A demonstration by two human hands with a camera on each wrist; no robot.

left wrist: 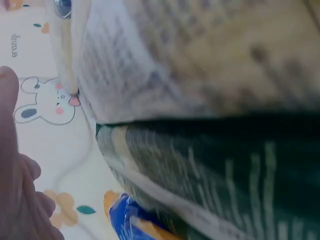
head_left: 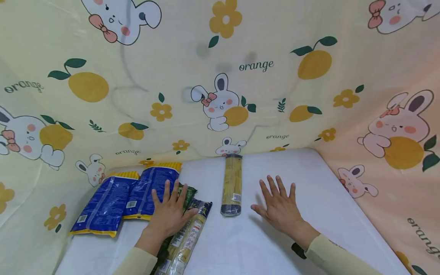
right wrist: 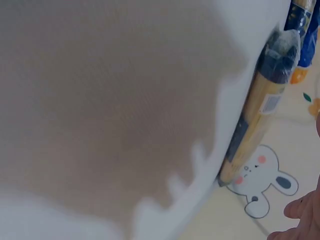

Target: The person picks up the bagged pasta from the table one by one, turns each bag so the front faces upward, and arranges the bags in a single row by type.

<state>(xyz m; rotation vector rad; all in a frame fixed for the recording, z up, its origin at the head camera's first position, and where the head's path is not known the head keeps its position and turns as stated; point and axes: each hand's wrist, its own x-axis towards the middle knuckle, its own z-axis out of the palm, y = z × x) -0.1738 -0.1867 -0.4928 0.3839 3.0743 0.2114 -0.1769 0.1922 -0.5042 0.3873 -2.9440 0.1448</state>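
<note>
My left hand (head_left: 168, 215), fingers spread and straight, is over a clear pack of long dry noodles (head_left: 192, 236) and a green pack (head_left: 190, 194) lying alongside it. In the left wrist view the printed noodle pack and the green pack fill most of the picture, close to the camera. A separate pack of long yellow noodles (head_left: 232, 183) with dark ends lies mid-table, between the hands. To its right my right hand (head_left: 282, 210) is spread palm down, holding nothing, with its shadow on the white surface. In the right wrist view that yellow pack (right wrist: 262, 105) lies beyond the shadow.
Two blue bags with yellow edges, one at the far left (head_left: 104, 204) and one beside it (head_left: 148, 187), overlap left of my left hand. A curtain (head_left: 178, 68) printed with rabbits and oranges hangs behind and around the white table (head_left: 275, 164).
</note>
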